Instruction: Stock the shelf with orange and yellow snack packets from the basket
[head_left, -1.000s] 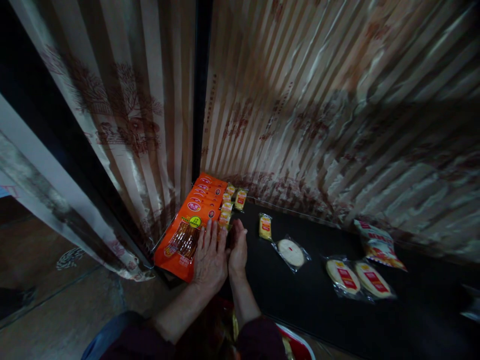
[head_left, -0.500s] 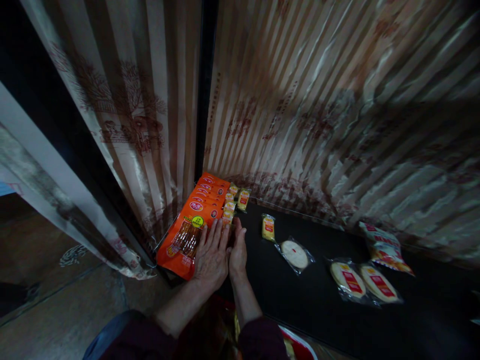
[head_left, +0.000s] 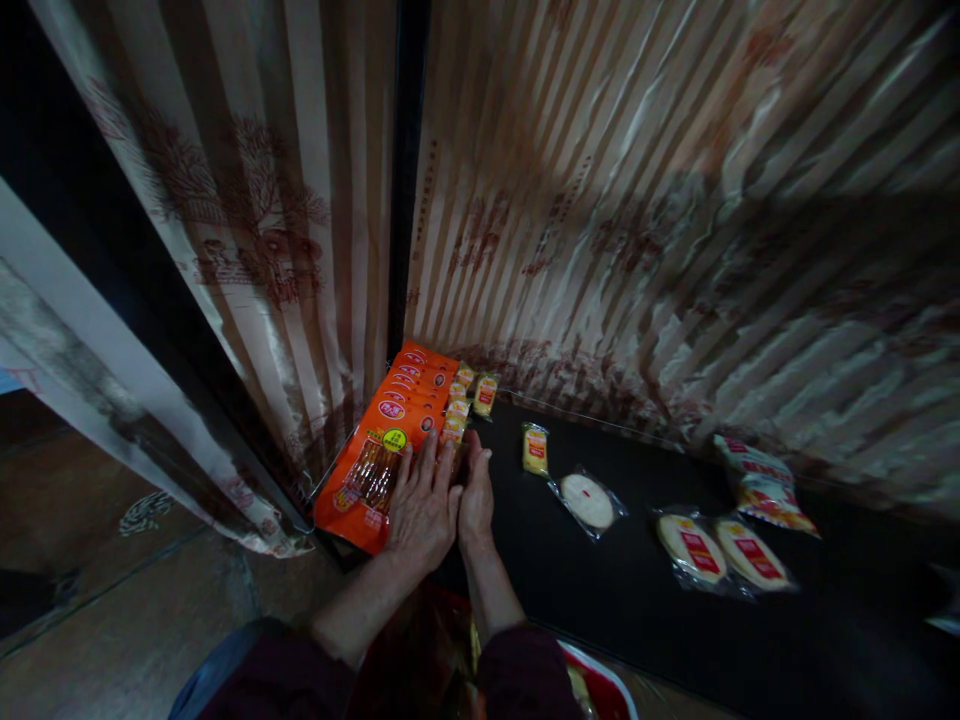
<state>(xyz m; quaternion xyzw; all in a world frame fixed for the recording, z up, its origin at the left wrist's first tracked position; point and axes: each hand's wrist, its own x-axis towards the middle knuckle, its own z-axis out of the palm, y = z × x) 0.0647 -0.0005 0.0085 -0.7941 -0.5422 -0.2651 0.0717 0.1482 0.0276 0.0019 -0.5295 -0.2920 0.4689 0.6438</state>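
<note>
My left hand (head_left: 421, 512) lies flat with stretched fingers at the right edge of an orange snack packet (head_left: 367, 470), the front one of an overlapping row. Close beside it, my right hand (head_left: 475, 500) stands on edge, fingers straight, palm turned to the left hand. Small yellow-wrapped snacks (head_left: 454, 428) line the orange packets just beyond my fingertips; part of that line is hidden by the hands. A single yellow-wrapped snack (head_left: 485, 395) sits right of the line, and another yellow snack packet (head_left: 535, 450) lies farther right.
On the black shelf (head_left: 600, 610) lie a round white wrapped cake (head_left: 587, 500), two red-labelled round cakes (head_left: 694, 550) and a puffed snack bag (head_left: 766, 484). Printed curtains (head_left: 540, 250) and a dark post (head_left: 409, 180) stand behind. A red and white container (head_left: 611, 690) is below the shelf's front edge.
The view has shifted slightly. My left thumb now stands out toward my right hand, while both hands stay in about the same place. The packets keep their arrangement.
</note>
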